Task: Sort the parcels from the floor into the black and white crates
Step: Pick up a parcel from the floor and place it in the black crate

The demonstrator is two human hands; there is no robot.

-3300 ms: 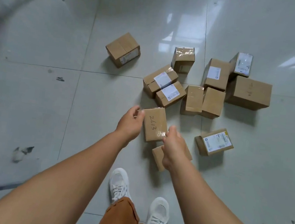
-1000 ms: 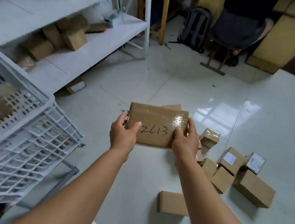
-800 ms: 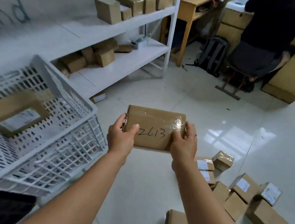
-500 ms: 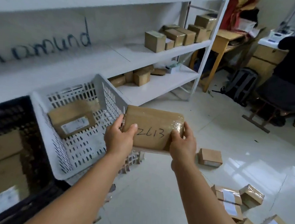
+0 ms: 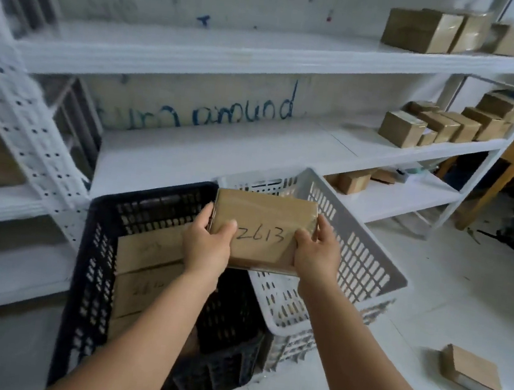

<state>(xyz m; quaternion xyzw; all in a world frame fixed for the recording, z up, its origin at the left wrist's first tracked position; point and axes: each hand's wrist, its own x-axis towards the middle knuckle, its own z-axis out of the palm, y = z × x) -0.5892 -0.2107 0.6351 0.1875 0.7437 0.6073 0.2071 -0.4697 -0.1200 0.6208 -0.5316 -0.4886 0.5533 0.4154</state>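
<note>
A flat brown parcel (image 5: 262, 224) with "2613" handwritten on it is held up in front of me, wrapped in clear tape. My left hand (image 5: 206, 246) grips its left edge and my right hand (image 5: 318, 253) grips its right edge. The parcel hangs above the meeting of the two crates. The black crate (image 5: 94, 259) stands at the left with brown parcels (image 5: 145, 265) stacked inside. The white crate (image 5: 363, 264) stands at the right; most of its inside is hidden by the parcel and my arms.
White metal shelving (image 5: 233, 57) rises right behind the crates, with small cardboard boxes (image 5: 433, 125) on its right side. One brown parcel (image 5: 470, 374) lies on the pale tiled floor at the right. A wooden table leg (image 5: 504, 181) stands at far right.
I have turned left from the floor pile toward the crates, carrying the 2613 parcel in both hands. The crates now sit directly below and behind the parcel.
</note>
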